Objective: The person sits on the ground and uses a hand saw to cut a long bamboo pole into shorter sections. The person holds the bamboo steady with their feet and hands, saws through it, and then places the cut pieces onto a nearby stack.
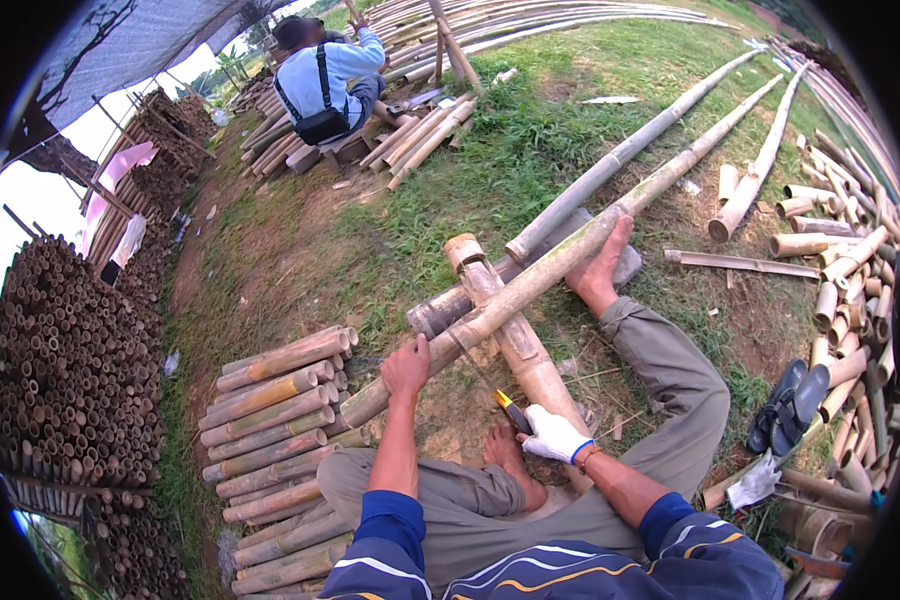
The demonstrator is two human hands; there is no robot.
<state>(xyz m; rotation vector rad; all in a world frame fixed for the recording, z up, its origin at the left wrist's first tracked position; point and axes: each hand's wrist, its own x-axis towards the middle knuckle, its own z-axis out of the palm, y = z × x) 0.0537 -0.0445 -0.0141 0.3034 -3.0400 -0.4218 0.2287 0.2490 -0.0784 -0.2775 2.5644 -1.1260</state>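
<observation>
A long bamboo pole (545,267) slants across in front of me, resting on a thick bamboo piece (518,345) that lies crosswise under it. My bare left hand (406,366) is closed around the pole near its cut end. My right hand (553,436), in a white knitted glove, grips the yellow and black handle of a hand saw (512,410). The thin blade reaches up to the pole just right of my left hand; how deep it sits cannot be made out. My bare right foot (600,265) presses against the pole farther along.
Cut bamboo lengths (280,420) are stacked at my left. More short pieces (855,270) lie heaped at right, near dark sandals (788,405) and a loose white glove (755,483). Another long pole (630,150) lies beyond. A person (320,85) in light blue sits among bamboo at the back.
</observation>
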